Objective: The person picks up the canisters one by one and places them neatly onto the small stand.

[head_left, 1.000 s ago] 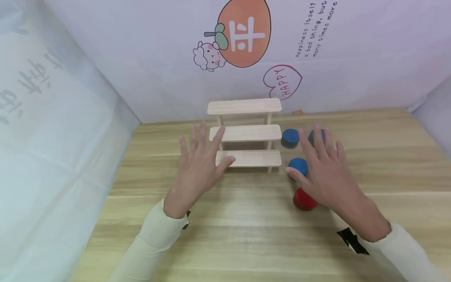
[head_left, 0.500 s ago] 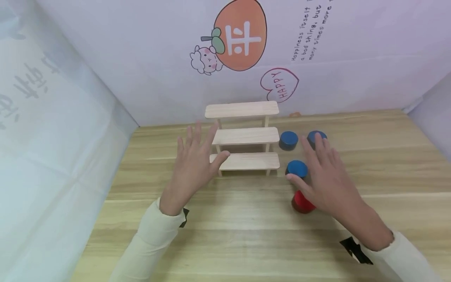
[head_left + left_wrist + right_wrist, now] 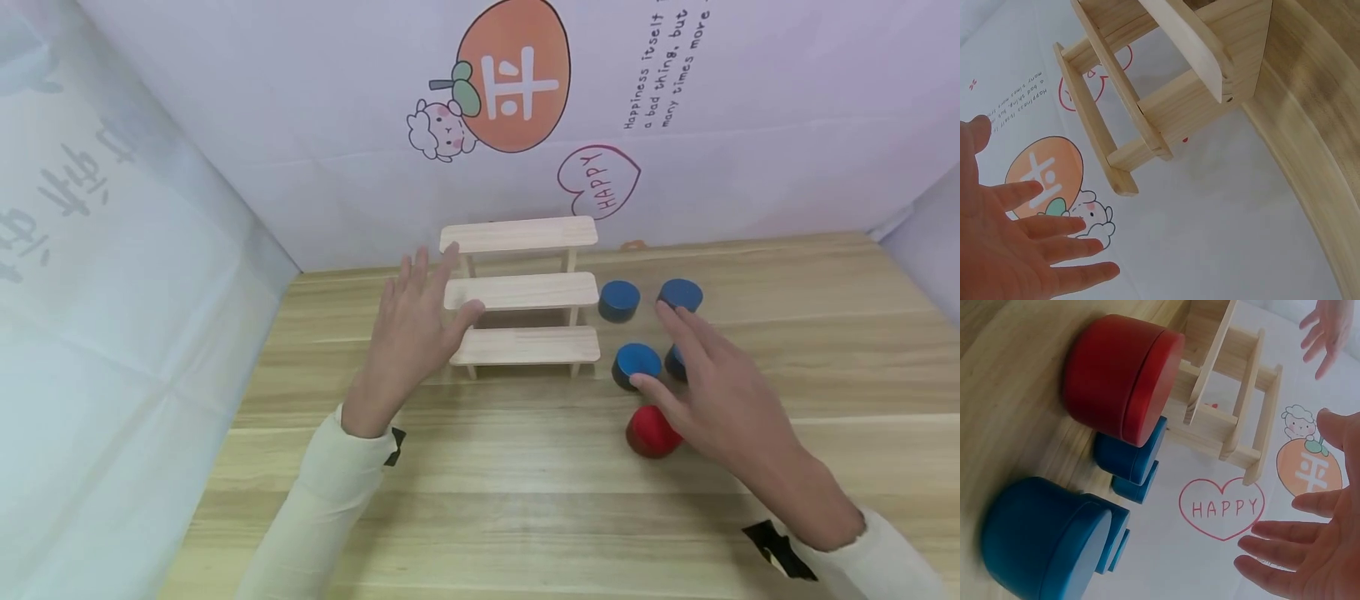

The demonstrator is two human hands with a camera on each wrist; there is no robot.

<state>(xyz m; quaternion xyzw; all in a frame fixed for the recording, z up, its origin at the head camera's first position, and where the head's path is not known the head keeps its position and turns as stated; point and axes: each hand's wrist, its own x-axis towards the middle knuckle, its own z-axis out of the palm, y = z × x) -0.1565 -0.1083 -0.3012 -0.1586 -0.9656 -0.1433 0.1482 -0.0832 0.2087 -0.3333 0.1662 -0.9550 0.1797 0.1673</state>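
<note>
My left hand (image 3: 411, 337) hovers with straight, spread fingers at the left end of a three-tier wooden shelf (image 3: 522, 292); nothing is in its grasp. To the right of the shelf are a red lidded tin (image 3: 654, 432) and several blue ones. One blue tin (image 3: 637, 365) is just behind the red one, its edge overlapped by my right thumb. My right hand (image 3: 727, 396) is held over this group, fingers extended and palm empty. It partly hides another blue tin (image 3: 675, 367). In the right wrist view, the red tin (image 3: 1119, 375) stands apart from my fingertips.
Two more tins, a near-shelf blue tin (image 3: 618, 302) and a far-right blue tin (image 3: 681, 295), sit toward the back. A white printed cloth (image 3: 337, 192) rises behind the wooden table (image 3: 487, 517), with another white cloth (image 3: 112, 350) along the left side.
My right hand has shifted right and toward me, its fingers closer together, uncovering more of the blue tins. My left hand has moved slightly farther up beside the shelf.
</note>
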